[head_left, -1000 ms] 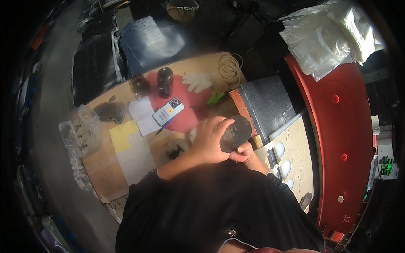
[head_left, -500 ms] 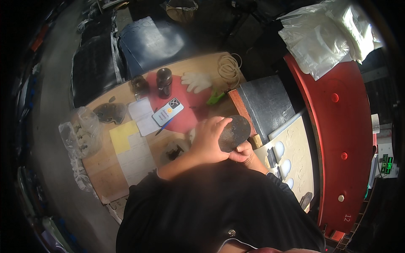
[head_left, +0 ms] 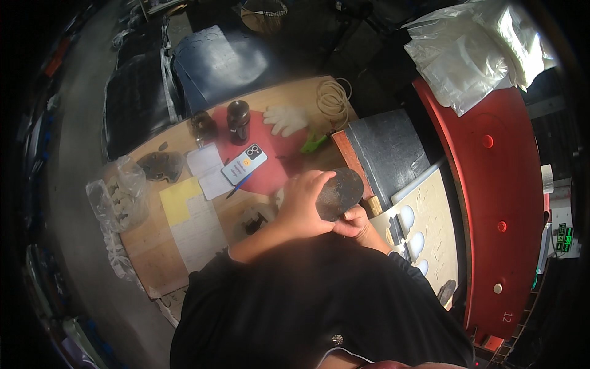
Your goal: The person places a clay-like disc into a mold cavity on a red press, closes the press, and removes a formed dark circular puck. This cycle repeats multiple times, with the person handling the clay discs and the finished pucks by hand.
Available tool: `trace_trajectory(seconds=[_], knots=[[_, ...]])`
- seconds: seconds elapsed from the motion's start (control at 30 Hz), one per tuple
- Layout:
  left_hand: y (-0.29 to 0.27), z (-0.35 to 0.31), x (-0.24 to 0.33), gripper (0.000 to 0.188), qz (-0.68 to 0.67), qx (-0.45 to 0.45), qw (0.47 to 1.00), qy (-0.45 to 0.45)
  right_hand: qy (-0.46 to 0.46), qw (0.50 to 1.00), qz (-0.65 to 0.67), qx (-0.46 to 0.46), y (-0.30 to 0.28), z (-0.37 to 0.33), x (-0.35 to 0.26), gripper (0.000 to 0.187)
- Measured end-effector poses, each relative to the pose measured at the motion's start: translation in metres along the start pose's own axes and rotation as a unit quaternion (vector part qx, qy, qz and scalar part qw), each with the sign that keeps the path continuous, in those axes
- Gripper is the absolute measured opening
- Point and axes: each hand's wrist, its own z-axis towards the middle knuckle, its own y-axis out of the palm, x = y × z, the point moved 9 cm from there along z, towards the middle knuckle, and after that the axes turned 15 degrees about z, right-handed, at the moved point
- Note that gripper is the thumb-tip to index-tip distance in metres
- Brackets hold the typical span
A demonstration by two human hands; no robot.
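Nearest, just beyond the black top (head_left: 319, 295), the person's two bare hands hold one dark, rounded flat piece (head_left: 344, 192) between them, at the near right part of the wooden table (head_left: 138, 252); whether it also rests on anything is hidden. The left hand (head_left: 301, 206) is curled around its left edge, fingers toward the top and thumb low; the right hand (head_left: 352, 223) grips the lower edge with the thumb showing, its other fingers out of sight. To handle the piece well, I would keep the pressure on its rim, let the right hand bear the weight from below, and hold the broad face uncovered and turned up, shifting one hand only while the other is firm. Elbows close to the body should steady it. Farther on, a phone (head_left: 244, 164) and a blue pen (head_left: 241, 186) lie near the red mat (head_left: 268, 178), and past them stand a dark jar (head_left: 238, 115), a white glove (head_left: 286, 120) and a coil of cord (head_left: 332, 99), all well apart from the piece
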Motion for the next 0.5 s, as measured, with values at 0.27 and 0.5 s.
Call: trace_trajectory(seconds=[0.27, 0.5], knots=[[0.057, -0.023, -0.056, 0.079, -0.532, -0.110, 0.801, -0.253, 0.001, 0.986, -0.153, 0.063, -0.009, 0.003, -0.020, 0.079], [0.073, -0.038, -0.054, 0.057, -0.783, -0.137, 0.468, -0.386, -0.085, 0.959, -0.121, 0.241, -0.024, -0.003, -0.032, 0.074]])
